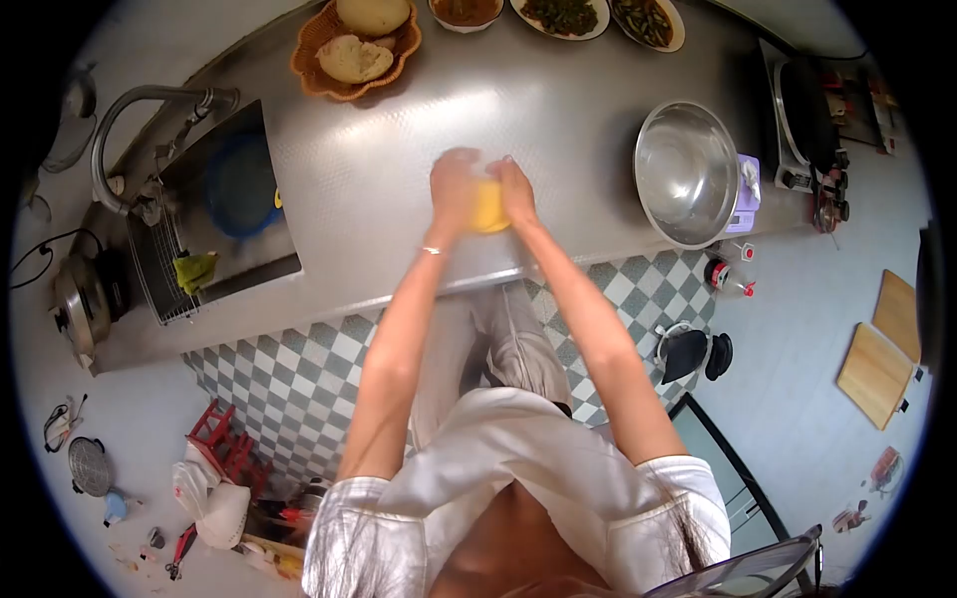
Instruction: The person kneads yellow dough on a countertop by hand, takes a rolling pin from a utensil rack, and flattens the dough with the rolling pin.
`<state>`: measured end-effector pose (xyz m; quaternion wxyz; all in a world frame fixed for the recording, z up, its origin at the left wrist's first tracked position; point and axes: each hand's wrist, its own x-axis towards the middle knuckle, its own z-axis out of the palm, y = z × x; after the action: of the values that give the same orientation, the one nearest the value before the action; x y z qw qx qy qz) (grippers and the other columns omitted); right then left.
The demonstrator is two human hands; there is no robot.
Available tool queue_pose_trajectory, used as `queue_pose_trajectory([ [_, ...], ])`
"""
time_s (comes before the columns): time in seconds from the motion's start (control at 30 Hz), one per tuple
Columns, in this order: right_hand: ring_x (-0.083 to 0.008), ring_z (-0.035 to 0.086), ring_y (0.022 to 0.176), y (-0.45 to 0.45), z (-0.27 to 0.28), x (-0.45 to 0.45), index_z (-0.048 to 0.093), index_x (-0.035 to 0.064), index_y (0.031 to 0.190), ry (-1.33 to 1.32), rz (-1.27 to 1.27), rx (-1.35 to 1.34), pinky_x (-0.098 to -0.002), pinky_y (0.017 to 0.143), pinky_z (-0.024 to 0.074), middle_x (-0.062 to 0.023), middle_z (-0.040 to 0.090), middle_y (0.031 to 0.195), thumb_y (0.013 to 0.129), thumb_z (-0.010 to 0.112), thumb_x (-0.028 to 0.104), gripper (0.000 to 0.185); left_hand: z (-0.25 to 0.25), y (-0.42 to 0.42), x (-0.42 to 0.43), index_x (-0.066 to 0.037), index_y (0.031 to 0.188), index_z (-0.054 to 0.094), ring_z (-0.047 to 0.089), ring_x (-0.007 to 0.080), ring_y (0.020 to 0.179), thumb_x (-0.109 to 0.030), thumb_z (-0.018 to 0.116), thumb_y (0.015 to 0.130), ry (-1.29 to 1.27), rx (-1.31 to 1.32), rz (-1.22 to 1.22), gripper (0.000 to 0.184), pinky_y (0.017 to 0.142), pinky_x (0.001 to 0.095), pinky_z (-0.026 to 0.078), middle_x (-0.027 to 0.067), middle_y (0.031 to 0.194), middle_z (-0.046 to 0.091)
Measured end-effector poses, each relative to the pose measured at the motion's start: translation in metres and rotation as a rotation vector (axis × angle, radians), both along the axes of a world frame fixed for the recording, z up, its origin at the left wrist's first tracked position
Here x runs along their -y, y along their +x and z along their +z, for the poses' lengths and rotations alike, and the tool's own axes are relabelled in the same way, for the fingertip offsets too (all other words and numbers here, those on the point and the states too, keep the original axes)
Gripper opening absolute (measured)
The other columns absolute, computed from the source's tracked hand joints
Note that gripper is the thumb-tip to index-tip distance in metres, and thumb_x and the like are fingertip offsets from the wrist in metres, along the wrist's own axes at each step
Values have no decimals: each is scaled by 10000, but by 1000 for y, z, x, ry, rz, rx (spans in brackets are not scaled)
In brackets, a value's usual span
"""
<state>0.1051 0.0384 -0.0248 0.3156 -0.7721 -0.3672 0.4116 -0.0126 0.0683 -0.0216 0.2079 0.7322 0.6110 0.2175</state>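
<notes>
A soft-looking yellow lump (489, 209) sits at the middle of the steel counter, between my two hands; the blur hides what it is. My left hand (458, 187) lies along its left side, with fingers smeared by motion. On the other side my right hand (514, 191) is curled against the lump, fingers bent over its top. Both forearms reach forward over the counter's front edge.
A steel bowl (686, 174) stands at the right beside a purple scale (747, 194). Bread fills a wicker basket (301, 62) at the back, near several dishes. A sink (234, 261) with a blue basin (211, 189) is at the left. Far right stands a stove (786, 125).
</notes>
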Motion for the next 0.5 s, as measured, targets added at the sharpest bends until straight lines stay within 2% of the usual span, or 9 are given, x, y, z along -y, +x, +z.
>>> queue_pose_trajectory([
  [0.07,-316,590,955,17,3,13,642,16,999,-3,122,-207,-420,855,443,-170,628,956,912,516,252,281,-3,-27,5,-9,972,609,574,258,848,-234,456,947,179,528,235,273,778,388,455,126,912,607],
  [0.17,-292,538,1063,28,2,37,588,13,1141,231,422,140,-363,920,421,-196,594,1056,862,591,291,395,22,-44,47,22,1070,588,580,261,900,-170,429,952,-165,422,561,276,833,357,453,154,954,607],
  [0.27,-294,566,1008,18,34,38,557,-15,1162,51,493,292,-354,895,441,-185,611,1013,799,675,303,497,-10,-33,81,44,1135,568,598,254,895,-116,421,945,-197,408,301,289,815,347,471,161,1005,615],
  [0.37,-293,590,973,15,53,27,528,-23,1198,-201,537,201,-356,867,463,-171,625,995,767,702,342,592,5,-35,67,52,1175,542,617,210,855,-95,401,947,-279,399,252,306,765,312,500,174,1017,614],
  [0.4,-317,593,965,15,46,31,541,-20,1177,-218,518,137,-372,859,464,-184,622,1007,776,686,357,570,7,-37,63,54,1188,533,623,195,841,-88,395,947,-307,394,238,313,748,300,510,178,1021,614],
  [0.47,-365,601,950,17,23,42,566,-14,1135,-254,475,5,-403,844,468,-210,615,1029,794,654,388,534,3,-41,56,56,1201,523,623,194,861,-85,378,956,-353,642,323,318,768,301,509,169,1024,615],
  [0.5,-370,602,946,21,25,40,579,-18,1110,-247,570,35,-408,841,468,-213,623,1011,811,633,385,505,-1,-43,54,57,1207,517,623,194,871,-83,370,960,-380,764,361,320,777,302,509,164,1026,616],
])
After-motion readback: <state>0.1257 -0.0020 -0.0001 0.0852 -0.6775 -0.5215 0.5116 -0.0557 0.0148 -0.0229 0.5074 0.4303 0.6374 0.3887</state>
